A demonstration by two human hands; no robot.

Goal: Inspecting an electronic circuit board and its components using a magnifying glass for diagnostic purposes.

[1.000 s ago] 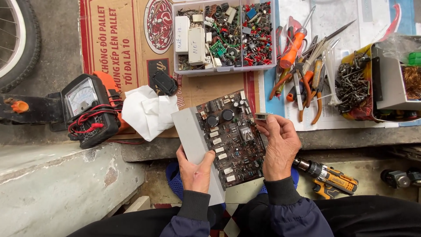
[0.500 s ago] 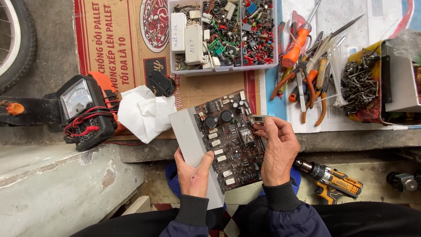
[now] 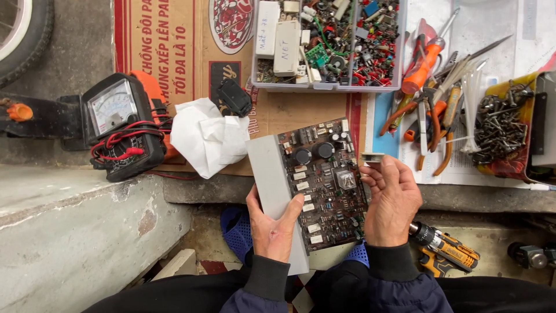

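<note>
Grey-edged circuit board (image 3: 324, 185), gripped by left hand (image 3: 275, 223); small grey part (image 3: 372, 157) now lifted off.
Pinched in right hand (image 3: 394, 200) fingertips, formerly pressed on board; removal apparently accomplished.

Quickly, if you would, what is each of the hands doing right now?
Left hand: closed around the circuit board, gripping its grey heat sink.
Right hand: pinching a small grey part at the fingertips.

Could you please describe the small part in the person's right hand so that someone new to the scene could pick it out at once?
Start at the dark circuit board with its grey metal side, held by the left hand. Just off its right edge, the right hand pinches a small grey rectangular component at its fingertips. Unlike the parts in the clear organiser tray above, it is held up alone.
</note>
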